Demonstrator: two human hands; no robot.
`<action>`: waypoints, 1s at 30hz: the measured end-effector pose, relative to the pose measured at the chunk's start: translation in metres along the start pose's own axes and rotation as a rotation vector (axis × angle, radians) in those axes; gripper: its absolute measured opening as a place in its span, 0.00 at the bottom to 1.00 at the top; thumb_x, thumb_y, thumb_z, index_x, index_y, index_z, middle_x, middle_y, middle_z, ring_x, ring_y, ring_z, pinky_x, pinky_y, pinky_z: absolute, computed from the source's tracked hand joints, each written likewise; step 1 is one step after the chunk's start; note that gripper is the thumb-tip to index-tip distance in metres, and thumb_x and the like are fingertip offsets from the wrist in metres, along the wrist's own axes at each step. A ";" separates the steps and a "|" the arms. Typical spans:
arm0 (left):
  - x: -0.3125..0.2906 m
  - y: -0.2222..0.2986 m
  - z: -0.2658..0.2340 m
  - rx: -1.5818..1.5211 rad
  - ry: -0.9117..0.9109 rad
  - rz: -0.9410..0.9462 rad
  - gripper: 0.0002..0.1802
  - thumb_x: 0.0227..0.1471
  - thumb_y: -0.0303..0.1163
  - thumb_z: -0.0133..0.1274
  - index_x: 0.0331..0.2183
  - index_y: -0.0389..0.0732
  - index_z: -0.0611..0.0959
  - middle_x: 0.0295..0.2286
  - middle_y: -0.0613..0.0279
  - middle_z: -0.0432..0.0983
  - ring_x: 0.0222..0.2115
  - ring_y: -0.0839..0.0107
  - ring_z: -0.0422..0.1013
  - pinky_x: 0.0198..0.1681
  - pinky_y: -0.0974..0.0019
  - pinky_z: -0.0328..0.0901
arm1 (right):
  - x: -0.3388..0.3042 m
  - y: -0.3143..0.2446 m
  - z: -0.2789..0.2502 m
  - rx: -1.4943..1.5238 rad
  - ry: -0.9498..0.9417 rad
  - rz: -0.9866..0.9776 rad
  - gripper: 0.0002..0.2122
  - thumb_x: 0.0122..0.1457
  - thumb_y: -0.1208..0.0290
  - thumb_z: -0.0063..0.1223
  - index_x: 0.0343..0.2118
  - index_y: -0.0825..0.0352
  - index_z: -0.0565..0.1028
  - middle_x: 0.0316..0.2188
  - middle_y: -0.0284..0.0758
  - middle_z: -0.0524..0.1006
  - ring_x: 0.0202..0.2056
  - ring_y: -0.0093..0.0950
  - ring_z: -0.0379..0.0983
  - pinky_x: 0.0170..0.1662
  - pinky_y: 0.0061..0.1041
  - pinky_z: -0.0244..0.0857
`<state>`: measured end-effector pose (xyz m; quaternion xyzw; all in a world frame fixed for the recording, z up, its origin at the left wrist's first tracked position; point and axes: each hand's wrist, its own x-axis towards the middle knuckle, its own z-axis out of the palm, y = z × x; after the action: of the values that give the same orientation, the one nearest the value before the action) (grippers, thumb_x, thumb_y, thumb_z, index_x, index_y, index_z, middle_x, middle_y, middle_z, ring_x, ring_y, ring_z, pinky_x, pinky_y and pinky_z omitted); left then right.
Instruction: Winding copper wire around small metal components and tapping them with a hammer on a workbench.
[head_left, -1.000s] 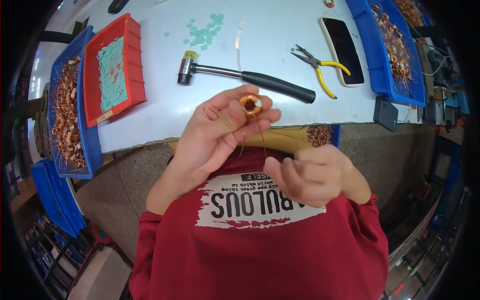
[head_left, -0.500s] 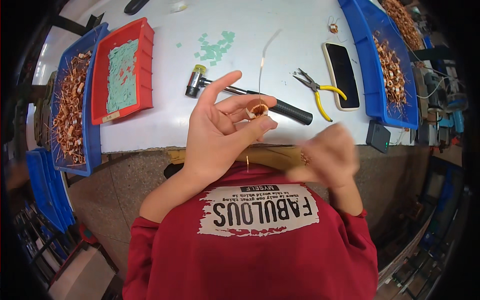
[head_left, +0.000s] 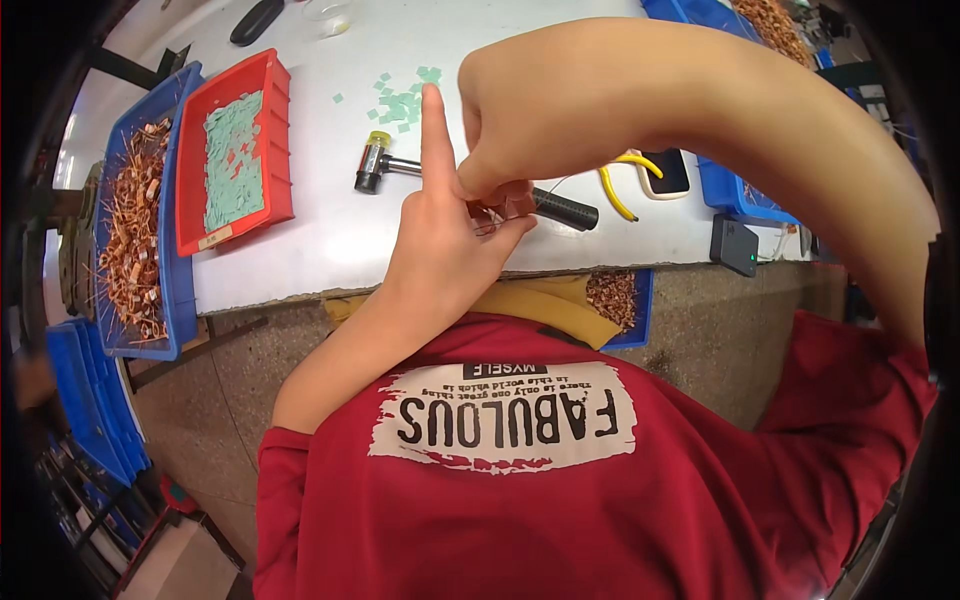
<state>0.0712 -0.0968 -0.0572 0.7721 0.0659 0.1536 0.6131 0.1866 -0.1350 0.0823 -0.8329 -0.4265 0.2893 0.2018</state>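
My left hand (head_left: 440,240) is over the table's near edge, index finger stretched upward. Its thumb and other fingers hold a small ring coil wound with copper wire (head_left: 487,221), mostly covered by the hands. My right hand (head_left: 530,105) reaches across from the right, closed in a pinch just above the coil, seemingly on its wire; the fingertips are largely hidden. A thin loop of wire shows to the right of the fingers. Behind the hands lies a hammer (head_left: 566,208) with a black grip and a yellow-capped head.
Left stand a red bin (head_left: 283,150) of green paper squares and a blue bin (head_left: 183,300) of copper coils. Loose green squares (head_left: 400,105) lie beyond the hammer. At right are yellow-handled pliers (head_left: 615,195), a phone (head_left: 672,175), a black box (head_left: 733,245) and another blue bin (head_left: 720,190).
My right hand has swung up from the lower right to the coil, its forearm now arching over the table's right side. The wire that stood upright from the coil no longer shows there.
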 end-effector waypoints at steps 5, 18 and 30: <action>-0.003 -0.008 -0.005 0.027 -0.009 0.041 0.57 0.40 0.17 0.58 0.60 0.31 0.35 0.26 0.52 0.78 0.25 0.67 0.75 0.26 0.74 0.67 | 0.012 0.005 0.002 0.025 -0.059 0.056 0.08 0.50 0.69 0.51 0.23 0.68 0.78 0.20 0.30 0.72 0.19 0.18 0.58 0.23 0.15 0.51; -0.008 -0.005 -0.017 -0.236 -0.008 -0.124 0.54 0.42 0.18 0.58 0.60 0.30 0.39 0.31 0.48 0.78 0.29 0.68 0.75 0.31 0.75 0.68 | 0.010 0.024 0.009 0.113 -0.223 0.173 0.08 0.49 0.69 0.53 0.22 0.69 0.78 0.16 0.30 0.69 0.15 0.17 0.54 0.19 0.13 0.48; -0.006 0.016 -0.032 -0.501 -0.228 -0.218 0.41 0.44 0.17 0.57 0.57 0.31 0.54 0.34 0.49 0.78 0.31 0.69 0.75 0.37 0.75 0.67 | -0.006 0.070 -0.006 0.720 -0.313 0.199 0.08 0.52 0.71 0.52 0.25 0.72 0.75 0.17 0.29 0.66 0.15 0.13 0.53 0.18 0.08 0.42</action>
<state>0.0542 -0.0727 -0.0363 0.5972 0.0392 0.0108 0.8011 0.2293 -0.1796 0.0481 -0.6919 -0.2409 0.5617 0.3844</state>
